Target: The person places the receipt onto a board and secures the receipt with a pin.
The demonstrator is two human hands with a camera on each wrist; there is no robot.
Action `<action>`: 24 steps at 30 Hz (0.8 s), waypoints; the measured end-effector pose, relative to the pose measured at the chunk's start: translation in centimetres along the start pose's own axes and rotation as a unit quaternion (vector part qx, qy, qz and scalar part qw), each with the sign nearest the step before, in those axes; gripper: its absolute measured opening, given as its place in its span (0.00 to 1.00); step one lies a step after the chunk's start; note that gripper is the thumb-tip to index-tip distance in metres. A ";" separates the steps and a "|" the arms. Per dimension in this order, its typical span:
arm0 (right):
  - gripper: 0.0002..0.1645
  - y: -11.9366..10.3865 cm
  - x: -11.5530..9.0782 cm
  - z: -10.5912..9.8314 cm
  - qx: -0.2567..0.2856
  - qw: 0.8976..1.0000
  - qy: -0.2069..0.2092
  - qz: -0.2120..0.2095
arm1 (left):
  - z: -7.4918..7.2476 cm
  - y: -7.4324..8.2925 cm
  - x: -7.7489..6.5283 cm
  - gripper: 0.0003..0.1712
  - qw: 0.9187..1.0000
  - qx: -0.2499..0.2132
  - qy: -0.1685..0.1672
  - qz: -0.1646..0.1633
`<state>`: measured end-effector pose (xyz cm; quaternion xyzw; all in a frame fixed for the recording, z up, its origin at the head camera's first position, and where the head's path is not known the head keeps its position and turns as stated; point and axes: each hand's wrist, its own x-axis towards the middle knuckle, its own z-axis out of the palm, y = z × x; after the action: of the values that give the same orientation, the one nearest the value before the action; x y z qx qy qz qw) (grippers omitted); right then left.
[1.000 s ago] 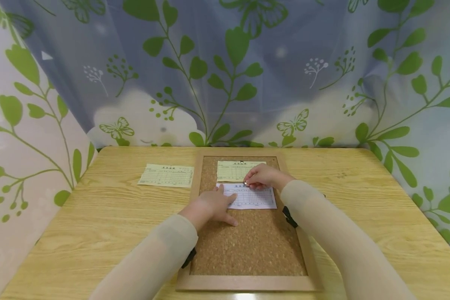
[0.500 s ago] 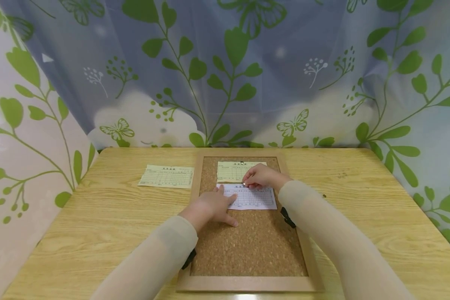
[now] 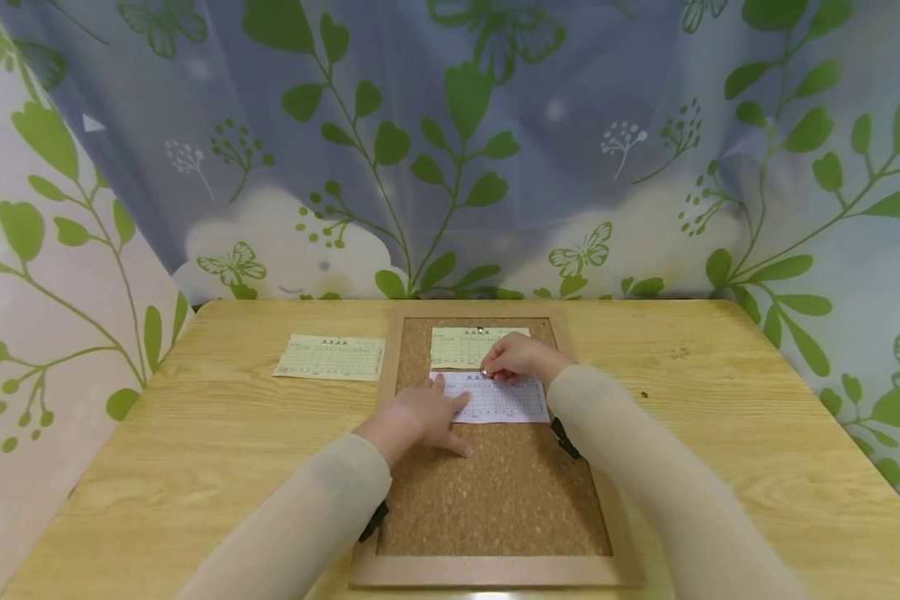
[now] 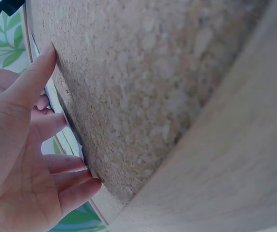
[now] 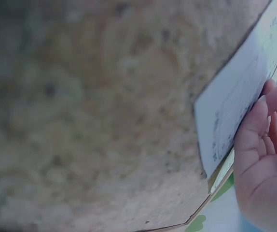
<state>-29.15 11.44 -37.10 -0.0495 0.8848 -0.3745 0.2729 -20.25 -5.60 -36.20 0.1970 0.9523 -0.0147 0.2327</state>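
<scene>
A white printed form slip (image 3: 506,402) lies on a wood-framed corkboard (image 3: 525,500). With its fingers spread, my left hand (image 3: 422,417) rests on the slip's left end and on the cork beside it. At the slip's top edge, my right hand (image 3: 527,357) pinches a small shiny thumbtack (image 3: 483,372); its point is hidden. Just above, a yellow form slip (image 3: 453,346) has another thumbtack (image 3: 481,330) at its top edge. In the right wrist view, the curled fingers (image 5: 254,123) touch the white slip, but the tack cannot be made out.
Another yellow form slip (image 3: 330,357) lies on the wooden table (image 3: 217,433), left of the board. A small dark speck (image 3: 644,394) is on the table at right. A leaf-patterned curtain (image 3: 450,167) hangs behind the table's far edge.
Both hands stay at nearly the same places on the white slip, the right still pinching the thumbtack. The head view has shifted slightly.
</scene>
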 end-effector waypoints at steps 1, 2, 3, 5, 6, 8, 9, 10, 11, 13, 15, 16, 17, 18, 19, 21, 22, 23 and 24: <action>0.09 0.0 0.1 0.1 0.005 1.000 0.000 0.004 | 0.0 0.0 0.0 0.51 1.000 -0.002 -0.001 0.000; 0.09 0.0 0.1 0.1 0.010 1.000 0.001 0.007 | 0.1 0.0 0.0 0.51 1.000 -0.005 -0.001 0.000; 0.09 0.0 0.1 0.2 0.016 1.000 0.003 0.010 | 0.1 0.0 0.0 0.51 1.000 -0.007 0.000 0.000; 0.09 0.0 0.3 0.4 0.027 1.000 0.006 0.015 | 0.1 -0.1 0.0 0.51 1.000 -0.006 0.000 -0.001; 0.09 0.0 0.3 0.4 0.032 0.999 0.008 0.017 | 0.1 -0.1 0.0 0.52 1.000 -0.007 0.000 0.000; 0.09 0.0 0.4 0.5 0.041 0.999 0.010 0.022 | 0.1 -0.2 0.0 0.52 1.000 -0.007 -0.002 0.001; 0.09 -0.1 0.4 0.6 0.043 0.999 0.010 0.023 | 0.2 -0.2 0.0 0.52 1.000 -0.007 -0.003 0.001; 0.09 -0.1 0.4 0.6 0.044 0.999 0.009 0.024 | 0.2 -0.2 0.0 0.52 1.000 -0.007 -0.004 0.001; 0.09 -0.1 0.4 0.7 0.044 0.999 0.009 0.025 | 0.2 -0.3 0.0 0.52 1.000 -0.007 -0.005 0.001; 0.09 -0.2 0.4 0.7 0.041 0.999 0.007 0.024 | 0.2 -0.3 0.0 0.52 1.000 -0.009 -0.005 0.002; 0.08 -0.2 0.4 0.7 0.038 0.999 0.006 0.023 | 0.2 -0.3 0.1 0.52 1.000 -0.008 -0.004 0.003; 0.08 -0.2 0.4 0.7 0.039 0.999 0.005 0.024 | 0.2 -0.3 0.1 0.52 1.000 -0.007 -0.002 0.004; 0.08 -0.2 0.4 0.6 0.039 0.999 0.005 0.025 | 0.2 -0.3 0.1 0.52 1.000 -0.006 0.000 0.005; 0.08 -0.2 0.4 0.6 0.040 0.999 0.005 0.026 | 0.2 -0.3 0.2 0.52 1.000 -0.005 0.002 0.006; 0.08 -0.2 0.4 0.6 0.040 0.999 0.004 0.028 | 0.2 -0.2 0.2 0.52 1.000 -0.003 0.003 0.007; 0.08 -0.2 0.4 0.6 0.040 0.999 0.003 0.032 | 0.3 -0.2 0.3 0.52 1.000 0.002 0.005 0.008; 0.08 -0.2 0.4 0.6 0.040 0.999 0.002 0.033 | 0.3 -0.1 0.4 0.52 1.000 0.004 0.005 0.008; 0.08 -0.1 0.4 0.6 0.039 0.999 0.002 0.034 | 0.3 -0.1 0.4 0.52 1.000 0.006 0.004 0.009; 0.08 -0.1 0.4 0.6 0.039 0.999 0.002 0.035 | 0.3 -0.1 0.5 0.52 1.000 0.006 0.004 0.010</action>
<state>-29.23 10.87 -37.53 -0.0066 0.8711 -0.3993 0.2858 -20.51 -5.53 -36.70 0.2075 0.9512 -0.0175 0.2275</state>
